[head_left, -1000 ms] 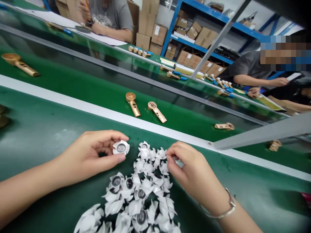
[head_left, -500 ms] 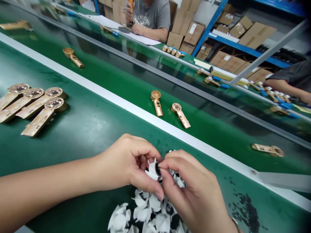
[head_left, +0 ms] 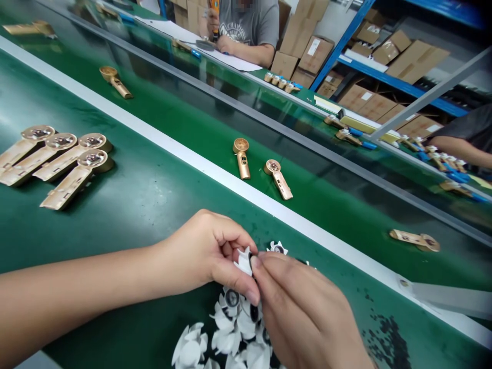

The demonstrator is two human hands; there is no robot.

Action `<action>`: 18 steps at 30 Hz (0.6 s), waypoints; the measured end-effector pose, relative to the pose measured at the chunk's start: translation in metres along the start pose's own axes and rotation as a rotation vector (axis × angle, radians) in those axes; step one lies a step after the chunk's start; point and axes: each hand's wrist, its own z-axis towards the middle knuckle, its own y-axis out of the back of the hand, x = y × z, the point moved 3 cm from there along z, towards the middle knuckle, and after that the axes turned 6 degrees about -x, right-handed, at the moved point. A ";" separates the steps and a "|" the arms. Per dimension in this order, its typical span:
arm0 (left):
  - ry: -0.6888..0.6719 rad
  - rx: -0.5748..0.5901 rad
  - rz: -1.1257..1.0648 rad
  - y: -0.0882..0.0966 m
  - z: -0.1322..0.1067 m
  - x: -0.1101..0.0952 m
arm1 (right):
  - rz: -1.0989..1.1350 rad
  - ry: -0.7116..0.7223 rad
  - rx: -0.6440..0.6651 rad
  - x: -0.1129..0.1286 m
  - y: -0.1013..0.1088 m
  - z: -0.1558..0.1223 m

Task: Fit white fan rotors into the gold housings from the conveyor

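My left hand (head_left: 200, 256) and my right hand (head_left: 303, 312) meet over a green conveyor belt (head_left: 126, 205). Between their fingertips is a white petal-shaped piece (head_left: 243, 261) with a dark round centre, partly hidden by my fingers. Below my hands lies a heap of similar white pieces (head_left: 226, 333), partly covered by my right hand. One more white piece (head_left: 277, 248) sits just beyond my right fingers.
Several gold handle-shaped parts (head_left: 57, 164) lie in a group on the near belt, left of my hands. Dark specks (head_left: 386, 335) dot the belt at lower right. More gold parts (head_left: 241, 159) lie beyond a white rail (head_left: 230, 179). A co-worker (head_left: 246, 31) sits at the far bench, before stacked cartons (head_left: 307, 54).
My hands have come together on one white piece, which my left hand alone held a second ago. The view has swung left, bringing the group of gold parts into sight.
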 end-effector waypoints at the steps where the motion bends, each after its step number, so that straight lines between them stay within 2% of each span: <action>1: 0.003 0.002 0.000 0.001 0.001 0.000 | 0.030 0.011 0.020 -0.001 0.002 0.001; 3: 0.027 -0.015 -0.037 0.003 0.002 -0.001 | 0.105 -0.031 0.058 -0.015 0.001 0.007; 5: 0.050 -0.032 -0.133 0.005 0.004 -0.003 | 0.075 -0.205 0.064 -0.046 -0.007 0.021; 7: 0.087 -0.008 -0.270 0.006 0.005 -0.004 | -0.058 -0.461 0.026 -0.090 -0.025 0.042; 8: 0.115 0.023 -0.332 0.006 0.005 -0.004 | -0.107 -0.542 0.013 -0.111 -0.036 0.054; 10: 0.179 0.075 -0.418 0.005 0.004 -0.005 | -0.128 -0.666 0.071 -0.149 -0.059 0.076; 12: 0.201 0.088 -0.445 0.005 0.002 -0.007 | -0.090 -0.746 0.157 -0.173 -0.073 0.087; 13: 0.197 0.087 -0.458 0.005 0.001 -0.009 | -0.062 -0.780 0.190 -0.177 -0.075 0.087; 15: 0.195 0.091 -0.482 0.005 -0.001 -0.012 | 0.004 -0.838 0.216 -0.171 -0.067 0.076; 18: 0.207 0.099 -0.504 0.004 -0.003 -0.017 | 0.122 -0.910 0.204 -0.132 -0.037 0.039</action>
